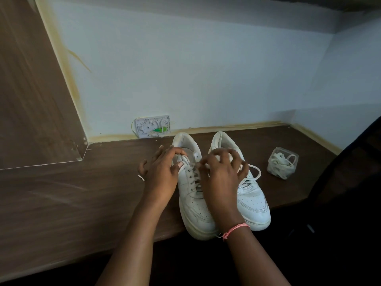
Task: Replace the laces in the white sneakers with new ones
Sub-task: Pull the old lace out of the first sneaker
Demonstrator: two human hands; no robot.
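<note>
Two white shoes sit side by side on the dark wooden table (61,193), toes pointing at the person. The left hand (162,172) holds the side of the left shoe (190,195) near its top, thumb pressed on the edge. The right hand (221,172) is over the laces with its fingers curled, pinching the old lace (192,165). The right shoe (250,195) has a loose lace loop. A small clear box (282,163) with new laces (278,166) inside stands near the right shoe.

White sneakers (222,195) on a dark brown wood-grain desk (72,195) (pink wristband (236,229), pale blue wall (195,69))
</note>
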